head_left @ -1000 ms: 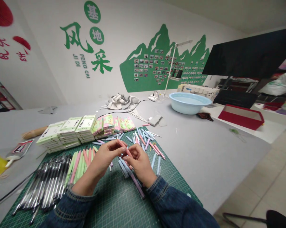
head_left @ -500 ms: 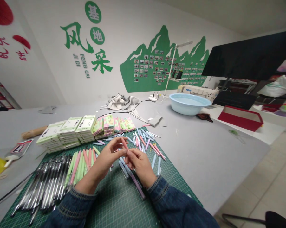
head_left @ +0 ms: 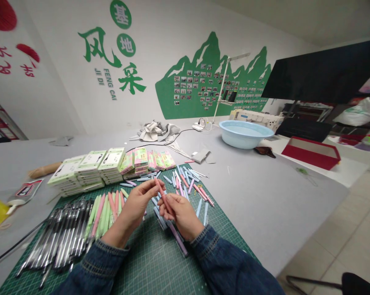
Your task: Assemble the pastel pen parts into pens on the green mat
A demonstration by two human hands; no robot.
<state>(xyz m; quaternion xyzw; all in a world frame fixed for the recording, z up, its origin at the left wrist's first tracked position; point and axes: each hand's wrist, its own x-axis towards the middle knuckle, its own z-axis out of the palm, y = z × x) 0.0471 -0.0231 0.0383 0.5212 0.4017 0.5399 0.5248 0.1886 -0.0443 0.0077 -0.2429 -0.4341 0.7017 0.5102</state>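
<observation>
A coral-pink pen (head_left: 163, 195) is held above the cutting mat between both hands, tilted with its upper end to the left. My left hand (head_left: 136, 205) pinches that upper end with thumb and fingers. Lower down, my right hand (head_left: 184, 214) wraps round the barrel and hides part of it. Under and beside the right hand lie blue pens and a purple pen (head_left: 178, 241). To the left of my left hand are green and pink pens (head_left: 103, 213) in a row, then a thick pile of clear pens with black parts (head_left: 60, 235).
The green cutting mat (head_left: 148, 262) lies on a grey table (head_left: 249, 196). White-green boxes (head_left: 111, 159) and pink-green boxes (head_left: 140, 157) are stacked behind the pens. Loose blue and pink pen parts (head_left: 188, 180) are scattered right of them. A blue basin (head_left: 245, 137) stands farther back.
The pink pen now shows more of its length, running down into my right hand. The fingers of my left hand have drawn in around its upper end.
</observation>
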